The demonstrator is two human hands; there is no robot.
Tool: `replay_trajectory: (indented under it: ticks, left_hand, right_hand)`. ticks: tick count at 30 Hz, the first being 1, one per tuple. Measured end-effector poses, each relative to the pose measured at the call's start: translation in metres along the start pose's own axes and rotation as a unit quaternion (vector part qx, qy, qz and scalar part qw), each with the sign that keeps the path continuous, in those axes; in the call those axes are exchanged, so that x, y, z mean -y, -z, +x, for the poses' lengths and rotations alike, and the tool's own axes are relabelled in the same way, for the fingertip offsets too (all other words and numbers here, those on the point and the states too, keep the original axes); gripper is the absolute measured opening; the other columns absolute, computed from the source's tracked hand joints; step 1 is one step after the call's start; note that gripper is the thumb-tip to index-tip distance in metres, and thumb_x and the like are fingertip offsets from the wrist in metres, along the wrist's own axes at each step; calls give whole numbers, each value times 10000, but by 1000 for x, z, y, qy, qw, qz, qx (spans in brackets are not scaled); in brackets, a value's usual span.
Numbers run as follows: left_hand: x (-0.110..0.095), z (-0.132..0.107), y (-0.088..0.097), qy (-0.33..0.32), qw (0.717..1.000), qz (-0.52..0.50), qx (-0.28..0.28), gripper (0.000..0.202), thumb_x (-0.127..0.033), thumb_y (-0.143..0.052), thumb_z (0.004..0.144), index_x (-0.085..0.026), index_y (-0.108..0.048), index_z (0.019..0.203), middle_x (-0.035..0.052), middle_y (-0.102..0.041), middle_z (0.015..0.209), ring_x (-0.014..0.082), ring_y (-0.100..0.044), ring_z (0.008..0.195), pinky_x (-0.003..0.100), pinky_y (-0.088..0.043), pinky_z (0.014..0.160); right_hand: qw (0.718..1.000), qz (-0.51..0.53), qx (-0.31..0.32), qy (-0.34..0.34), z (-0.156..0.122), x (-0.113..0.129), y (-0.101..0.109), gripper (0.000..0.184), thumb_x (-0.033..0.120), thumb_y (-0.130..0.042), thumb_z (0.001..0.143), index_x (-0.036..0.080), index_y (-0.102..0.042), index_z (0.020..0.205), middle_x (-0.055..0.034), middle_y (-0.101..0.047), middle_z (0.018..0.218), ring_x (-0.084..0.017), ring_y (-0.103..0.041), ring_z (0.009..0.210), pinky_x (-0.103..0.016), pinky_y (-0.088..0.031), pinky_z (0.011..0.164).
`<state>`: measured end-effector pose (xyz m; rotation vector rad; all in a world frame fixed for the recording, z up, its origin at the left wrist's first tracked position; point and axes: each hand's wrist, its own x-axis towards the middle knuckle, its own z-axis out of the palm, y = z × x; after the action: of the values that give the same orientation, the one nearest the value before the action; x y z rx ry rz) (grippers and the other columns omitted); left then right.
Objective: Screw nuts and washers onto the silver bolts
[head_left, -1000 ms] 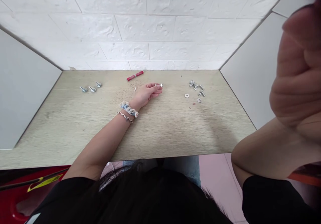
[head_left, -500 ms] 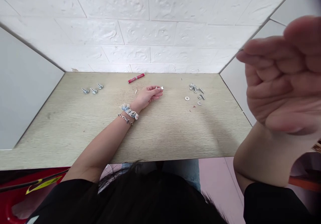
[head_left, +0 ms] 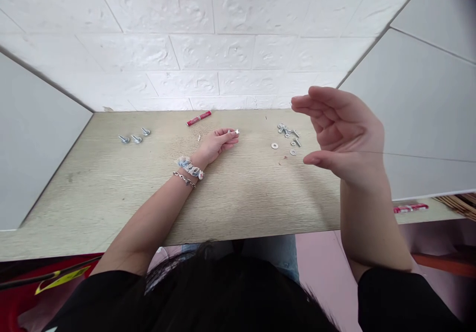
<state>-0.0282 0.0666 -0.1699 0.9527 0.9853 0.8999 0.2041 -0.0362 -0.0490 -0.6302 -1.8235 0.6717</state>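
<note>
My left hand [head_left: 219,143] rests low over the middle of the table, its thumb and fingers pinched round a small silver bolt [head_left: 237,132]; most of the bolt is hidden by the fingers. My right hand [head_left: 344,131] is raised above the right side, fingers apart from the thumb, holding nothing. Under and left of it lie a small heap of bolts and nuts [head_left: 286,131], a flat washer [head_left: 274,145] and another washer [head_left: 293,152]. At the far left, three bolts [head_left: 136,138] stand head down with washers on them.
A red tube-shaped packet [head_left: 199,118] lies near the white brick wall [head_left: 193,49]. Grey panels [head_left: 37,134] close off both sides. Another red packet [head_left: 411,207] and a woven item [head_left: 459,205] sit beyond the right panel. Small crumbs dot the wooden table [head_left: 223,198].
My right hand has moved away from the camera, down and left toward the hardware, and shows open. My left hand keeps its pinch on the bolt. The view has shifted slightly.
</note>
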Motion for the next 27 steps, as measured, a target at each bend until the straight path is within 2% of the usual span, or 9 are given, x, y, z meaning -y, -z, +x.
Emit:
replay_trajectory:
  ticks: [4,9,27]
  left_hand:
    - [-1,-1,-1,2,1000,-4,-10,211,-255,-710,739,-151,-665,917,48,-690,989,65,-643,779,131,-489,619]
    - [-3,-3,-3,8,1000,-2,-14,196,-246,-707,741,-149,-667,907,49,-692,982,65,-642,788,120,-484,608]
    - [-3,-5,-3,7,1000,11,-8,287,-297,-759,674,-171,-673,917,39,-681,990,77,-636,803,143,-482,628]
  right_hand:
    - [1000,-1,-1,-17,-2,-10,-1,728,353,-813,611,343,-501,1268,25,-581,1234,-238,-482,1250,-473,-332,1146]
    - [997,-22,-3,-73,-9,-26,-4,758,355,-811,611,320,-476,1291,-10,-558,1252,-276,-443,1281,-525,-316,1140]
    - [979,-72,-3,-189,-20,-88,-15,737,426,-780,625,270,-484,1281,-58,-549,1288,-247,-473,1257,-456,-362,1109]
